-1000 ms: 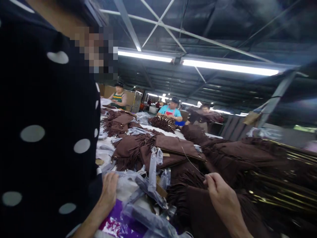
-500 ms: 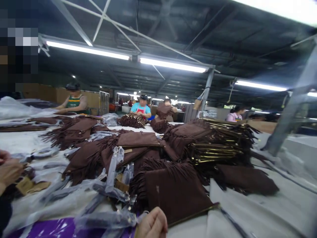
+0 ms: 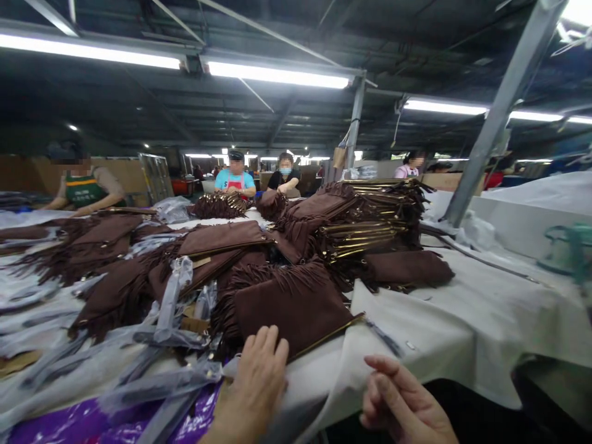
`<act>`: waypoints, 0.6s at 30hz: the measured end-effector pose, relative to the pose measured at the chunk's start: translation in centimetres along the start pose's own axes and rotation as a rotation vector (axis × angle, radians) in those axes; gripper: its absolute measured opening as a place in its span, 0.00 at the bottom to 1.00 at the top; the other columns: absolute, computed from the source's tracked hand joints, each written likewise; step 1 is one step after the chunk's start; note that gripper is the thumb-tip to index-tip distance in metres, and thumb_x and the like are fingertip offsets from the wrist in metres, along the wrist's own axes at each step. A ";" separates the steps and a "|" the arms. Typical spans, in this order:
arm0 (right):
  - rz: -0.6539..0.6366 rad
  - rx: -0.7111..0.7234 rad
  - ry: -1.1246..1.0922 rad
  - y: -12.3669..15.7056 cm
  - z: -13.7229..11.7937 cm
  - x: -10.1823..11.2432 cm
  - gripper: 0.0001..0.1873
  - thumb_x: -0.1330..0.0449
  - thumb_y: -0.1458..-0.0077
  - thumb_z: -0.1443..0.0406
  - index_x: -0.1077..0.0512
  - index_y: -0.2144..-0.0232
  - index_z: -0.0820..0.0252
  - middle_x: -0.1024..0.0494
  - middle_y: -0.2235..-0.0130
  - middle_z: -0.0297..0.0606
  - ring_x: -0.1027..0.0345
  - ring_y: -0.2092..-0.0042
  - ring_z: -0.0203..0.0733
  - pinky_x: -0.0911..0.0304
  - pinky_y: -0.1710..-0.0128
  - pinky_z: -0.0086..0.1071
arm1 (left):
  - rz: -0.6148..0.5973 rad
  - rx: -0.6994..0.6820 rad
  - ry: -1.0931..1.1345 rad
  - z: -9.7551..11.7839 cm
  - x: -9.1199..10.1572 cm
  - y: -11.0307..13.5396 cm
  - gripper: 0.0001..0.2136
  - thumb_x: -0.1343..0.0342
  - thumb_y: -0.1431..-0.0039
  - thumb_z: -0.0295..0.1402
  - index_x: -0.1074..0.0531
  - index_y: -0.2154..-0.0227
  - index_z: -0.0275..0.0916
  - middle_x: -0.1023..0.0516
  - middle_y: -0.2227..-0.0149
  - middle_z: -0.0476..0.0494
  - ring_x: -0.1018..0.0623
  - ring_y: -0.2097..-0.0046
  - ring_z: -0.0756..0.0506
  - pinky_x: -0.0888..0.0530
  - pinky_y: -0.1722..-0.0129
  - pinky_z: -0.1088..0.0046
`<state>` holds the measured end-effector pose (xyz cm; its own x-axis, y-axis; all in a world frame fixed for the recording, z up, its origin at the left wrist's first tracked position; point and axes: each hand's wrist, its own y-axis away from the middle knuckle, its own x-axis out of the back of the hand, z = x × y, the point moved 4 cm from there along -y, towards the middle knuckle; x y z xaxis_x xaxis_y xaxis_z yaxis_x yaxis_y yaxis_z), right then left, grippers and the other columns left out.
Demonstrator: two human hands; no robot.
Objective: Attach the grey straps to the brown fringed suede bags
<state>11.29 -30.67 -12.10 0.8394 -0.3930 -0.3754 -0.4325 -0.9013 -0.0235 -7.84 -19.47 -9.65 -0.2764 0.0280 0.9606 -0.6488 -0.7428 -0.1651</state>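
A dark brown fringed pouch (image 3: 287,305) with a gold zip along its near edge lies close to the front of the table. My left hand (image 3: 256,382) reaches over its near left edge, fingers stretched out and fingertips against the brown material, gripping nothing. Past the table edge to the right, my right hand (image 3: 402,401) is held up with loosely bent fingers; I see nothing in it. Between the hands and the pouch's right corner, a grey strap end (image 3: 382,336) lies on the white covering. Plastic-wrapped straps (image 3: 161,382) lie left of my left hand.
More brown pouches (image 3: 222,237) are heaped behind, with a tall zipped stack (image 3: 370,228) at the right. Purple plastic (image 3: 92,422) lies at the lower left. White sheeting (image 3: 430,333) drapes over the table edge. Several people, one in a blue shirt (image 3: 219,180), are across the table.
My view has swung to the right. My left hand has come from the far left to the near pouch. My right hand has moved right, away from the wrapped straps.
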 end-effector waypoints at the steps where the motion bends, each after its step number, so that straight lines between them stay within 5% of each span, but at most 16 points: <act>1: -0.019 -0.033 0.009 -0.1 -0.2 0.5 0.21 0.29 0.55 0.50 0.25 0.64 0.54 0.29 0.77 0.30 0.32 0.78 0.37 0.31 0.79 0.30 | -0.007 -0.003 -0.097 -0.8 0.5 -0.4 0.18 0.45 0.47 0.23 0.29 0.51 0.34 0.35 0.40 0.28 0.36 0.40 0.30 0.38 0.42 0.50; 6: -0.218 -0.034 0.311 -0.5 -0.1 0.5 0.18 0.37 0.45 0.48 0.30 0.70 0.56 0.27 0.73 0.33 0.30 0.73 0.40 0.32 0.76 0.30 | 0.000 -0.048 -0.057 -3.3 2.5 -2.1 0.10 0.55 0.38 0.23 0.28 0.65 0.36 0.24 0.58 0.38 0.26 0.55 0.41 0.29 0.54 0.66; 12: -0.390 0.388 0.747 -2.7 -1.9 -4.4 0.10 0.51 0.35 0.60 0.32 0.66 0.54 0.24 0.57 0.39 0.31 0.53 0.45 0.37 0.52 0.35 | 0.251 0.015 0.347 -4.4 6.8 -2.4 0.12 0.59 0.35 0.33 0.31 0.66 0.39 0.25 0.65 0.44 0.26 0.62 0.44 0.30 0.59 0.68; 15: -0.390 0.445 0.814 -4.6 -1.9 -6.4 0.10 0.53 0.37 0.63 0.36 0.69 0.55 0.26 0.63 0.37 0.32 0.59 0.43 0.38 0.58 0.34 | 0.273 -0.038 0.371 -4.3 7.3 -1.8 0.12 0.59 0.36 0.33 0.31 0.63 0.39 0.25 0.62 0.42 0.26 0.59 0.43 0.31 0.57 0.66; 18: -0.409 0.353 0.844 -6.4 -1.1 -7.6 0.09 0.51 0.39 0.63 0.38 0.72 0.55 0.32 0.70 0.33 0.37 0.66 0.41 0.41 0.64 0.33 | 0.251 0.002 0.404 -4.8 6.7 -1.3 0.11 0.60 0.36 0.34 0.32 0.65 0.40 0.25 0.63 0.43 0.26 0.61 0.44 0.32 0.59 0.67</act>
<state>8.02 -22.05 -8.10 0.8449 -0.1893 0.5003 -0.0169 -0.9442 -0.3288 -12.24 -15.15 -4.03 -0.6781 0.1048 0.7274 -0.5253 -0.7614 -0.3800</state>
